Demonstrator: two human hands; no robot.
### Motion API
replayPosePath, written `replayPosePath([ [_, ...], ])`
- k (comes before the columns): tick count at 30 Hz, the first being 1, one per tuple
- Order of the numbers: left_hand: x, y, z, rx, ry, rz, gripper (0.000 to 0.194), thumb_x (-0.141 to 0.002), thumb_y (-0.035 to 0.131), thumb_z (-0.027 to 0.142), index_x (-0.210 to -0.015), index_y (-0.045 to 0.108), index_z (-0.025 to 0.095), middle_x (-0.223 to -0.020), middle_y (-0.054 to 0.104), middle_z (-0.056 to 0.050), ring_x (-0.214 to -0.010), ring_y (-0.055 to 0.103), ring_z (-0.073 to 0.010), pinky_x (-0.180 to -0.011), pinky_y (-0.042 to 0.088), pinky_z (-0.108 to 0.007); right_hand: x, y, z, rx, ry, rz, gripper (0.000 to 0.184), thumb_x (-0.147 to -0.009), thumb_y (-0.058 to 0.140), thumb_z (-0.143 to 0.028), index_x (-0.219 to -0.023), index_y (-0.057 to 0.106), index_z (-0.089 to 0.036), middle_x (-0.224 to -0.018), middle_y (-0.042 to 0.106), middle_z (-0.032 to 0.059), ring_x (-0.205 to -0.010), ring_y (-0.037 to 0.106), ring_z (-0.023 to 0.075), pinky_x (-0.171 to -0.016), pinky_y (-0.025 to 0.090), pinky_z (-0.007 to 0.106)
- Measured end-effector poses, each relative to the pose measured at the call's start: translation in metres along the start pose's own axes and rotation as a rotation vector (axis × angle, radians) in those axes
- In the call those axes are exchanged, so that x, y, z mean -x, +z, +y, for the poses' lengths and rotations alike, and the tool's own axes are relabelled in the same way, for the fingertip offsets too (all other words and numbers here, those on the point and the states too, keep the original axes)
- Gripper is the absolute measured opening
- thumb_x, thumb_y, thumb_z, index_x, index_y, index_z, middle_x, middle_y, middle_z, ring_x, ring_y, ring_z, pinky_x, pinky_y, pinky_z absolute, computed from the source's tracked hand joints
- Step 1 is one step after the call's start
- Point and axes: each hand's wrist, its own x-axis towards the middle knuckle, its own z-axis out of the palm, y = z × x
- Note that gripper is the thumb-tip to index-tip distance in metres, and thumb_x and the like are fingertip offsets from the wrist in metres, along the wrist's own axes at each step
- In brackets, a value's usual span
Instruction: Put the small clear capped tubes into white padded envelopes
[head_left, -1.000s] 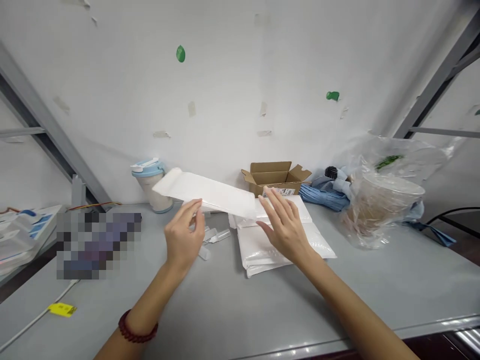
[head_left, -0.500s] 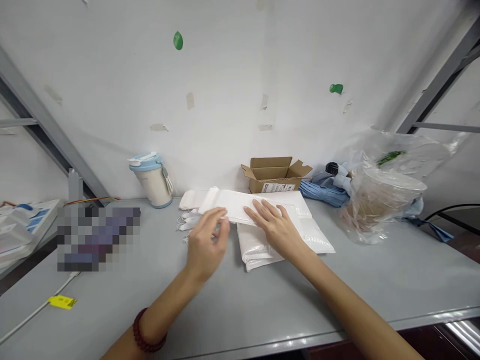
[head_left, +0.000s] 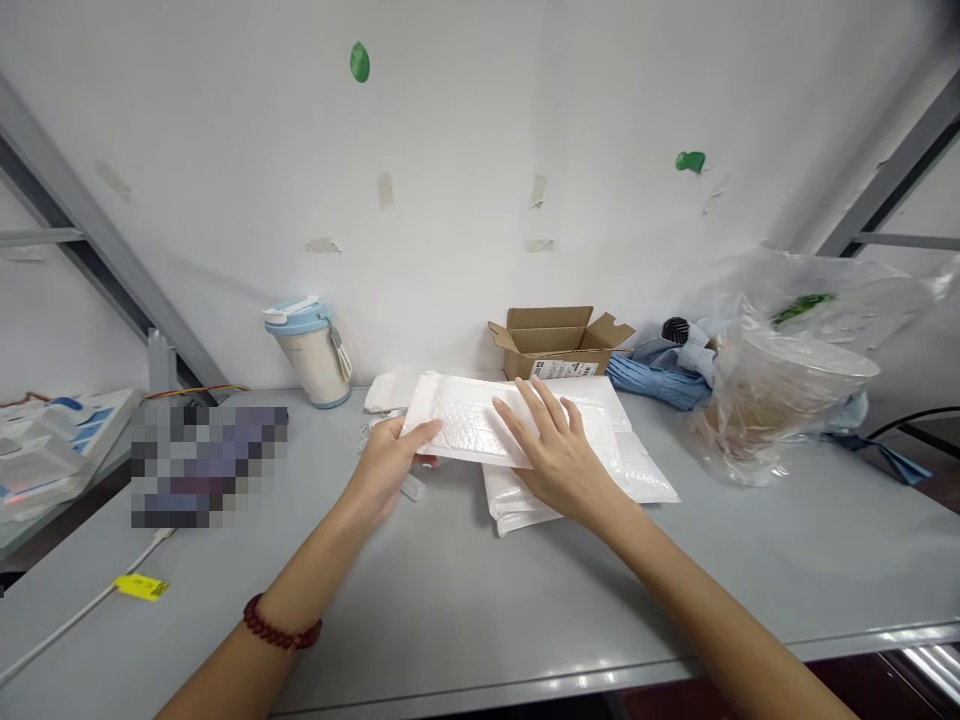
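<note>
A white bubble mailer (head_left: 469, 415) lies at a slant across the middle of the grey table. My left hand (head_left: 381, 468) pinches its left end, thumb on top and fingers beneath. Flat on the mailer's right part rests my right hand (head_left: 559, 460), fingers spread; its thumb is mostly hidden. Under and to the right are more white padded mailers (head_left: 649, 475) in a stack. Behind my left hand sit small white items (head_left: 412, 487), partly covered, and a white packet (head_left: 386, 393).
An open cardboard box (head_left: 559, 345) stands behind the mailers. Left of it is a cream cup with a blue lid (head_left: 315, 360). Blue cloth (head_left: 656, 380) and a plastic-wrapped tub (head_left: 802, 390) lie to the right. A white cable (head_left: 90, 605) with a yellow tag crosses the left side.
My left hand has moved from above the mailer's edge to gripping its left end, which is now lifted slightly. My right hand stays on the mailer. The view has shifted a little.
</note>
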Motion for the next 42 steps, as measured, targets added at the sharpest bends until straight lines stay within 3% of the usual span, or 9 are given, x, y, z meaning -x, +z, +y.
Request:
replayPosePath([
  [5, 0.006, 0.010, -0.008, -0.119, -0.036, -0.237, 0.026, -0.069, 0.070, 0.039, -0.075, 0.068, 0.014, -0.071, 0.066, -0.004, -0.066, 0.057, -0.0152, -0.061, 0.044, -0.025, 0.000, -0.005, 0.000, -0.113, -0.066, -0.024, 0.082, -0.078, 0.053, -0.049, -0.143, 0.018, -0.013, -0.149, 0.016, 0.0234, -0.137, 0.007, 0.0392, -0.099, 0.023, 0.061],
  [9, 0.013, 0.015, -0.007, -0.250, -0.023, -0.347, 0.027, -0.068, 0.070, 0.041, -0.069, 0.066, 0.014, -0.062, 0.061, 0.000, -0.057, 0.051, -0.0118, -0.053, 0.037, -0.022, 0.000, -0.010, -0.001, -0.183, -0.097, -0.037, 0.084, -0.072, 0.054, -0.050, -0.140, 0.024, -0.011, -0.140, 0.032, 0.0236, -0.131, 0.023, 0.0372, -0.098, 0.022, 0.060],
  [12, 0.015, 0.016, -0.003, -0.266, 0.009, -0.303, 0.030, -0.072, 0.064, 0.045, -0.068, 0.066, 0.015, -0.060, 0.060, 0.001, -0.055, 0.049, -0.0112, -0.051, 0.035, -0.022, 0.000, -0.013, -0.001, -0.197, -0.111, 0.011, 0.081, -0.071, 0.056, -0.047, -0.138, 0.027, -0.012, -0.130, 0.040, 0.0222, -0.122, 0.035, 0.0346, -0.098, 0.022, 0.058],
  [16, 0.013, 0.015, 0.000, -0.257, 0.045, -0.214, 0.030, -0.073, 0.062, 0.046, -0.073, 0.067, 0.016, -0.067, 0.063, 0.000, -0.059, 0.053, -0.0130, -0.054, 0.039, -0.023, 0.001, -0.011, -0.003, -0.185, -0.124, 0.099, 0.067, -0.074, 0.056, -0.036, -0.134, 0.033, -0.014, -0.131, 0.039, 0.0210, -0.121, 0.036, 0.0335, -0.098, 0.023, 0.056],
  [21, 0.007, 0.012, -0.001, -0.320, 0.046, -0.106, 0.029, -0.069, 0.063, 0.043, -0.067, 0.066, 0.014, -0.058, 0.058, 0.002, -0.052, 0.048, -0.0111, -0.048, 0.034, -0.022, 0.001, -0.006, -0.005, -0.204, -0.160, 0.215, 0.054, -0.076, 0.052, -0.017, -0.128, 0.039, -0.017, -0.122, 0.051, 0.0156, -0.112, 0.045, 0.0280, -0.094, 0.030, 0.048],
  [28, 0.002, 0.002, 0.003, -0.396, 0.084, -0.011, 0.026, -0.070, 0.060, 0.040, -0.064, 0.067, 0.015, -0.052, 0.054, 0.003, -0.047, 0.044, -0.0105, -0.047, 0.034, -0.023, -0.001, -0.005, 0.001, -0.129, -0.062, 0.184, 0.049, -0.075, 0.056, -0.018, -0.122, 0.044, -0.014, -0.121, 0.052, 0.0172, -0.111, 0.045, 0.0298, -0.094, 0.029, 0.049],
  [34, -0.008, -0.014, 0.004, -0.541, 0.189, 0.091, 0.023, -0.074, 0.056, 0.036, -0.069, 0.068, 0.017, -0.074, 0.068, -0.005, -0.066, 0.056, -0.0167, -0.056, 0.041, -0.026, -0.001, -0.004, 0.014, -0.140, 0.026, 0.152, 0.046, -0.073, 0.055, -0.013, -0.119, 0.047, -0.016, -0.122, 0.052, 0.0163, -0.111, 0.047, 0.0298, -0.094, 0.028, 0.050],
  [38, -0.013, -0.022, -0.007, -0.854, 0.319, -0.005, 0.018, -0.070, 0.061, 0.036, -0.077, 0.069, 0.021, -0.085, 0.068, -0.005, -0.085, 0.057, -0.0240, -0.070, 0.044, -0.032, -0.001, -0.001, 0.021, -0.242, 0.085, 0.174, 0.042, -0.076, 0.055, -0.017, -0.117, 0.047, -0.020, -0.120, 0.055, 0.0126, -0.109, 0.049, 0.0268, -0.090, 0.033, 0.044],
  [42, -0.012, -0.022, -0.024, -1.072, 0.448, -0.097, 0.012, -0.069, 0.062, 0.031, -0.073, 0.069, 0.021, -0.080, 0.064, -0.008, -0.091, 0.053, -0.0297, -0.075, 0.044, -0.039, -0.001, 0.001, 0.020, -0.249, 0.089, 0.176, 0.040, -0.078, 0.054, -0.017, -0.117, 0.048, -0.020, -0.118, 0.056, 0.0114, -0.110, 0.050, 0.0254, -0.090, 0.033, 0.042],
])
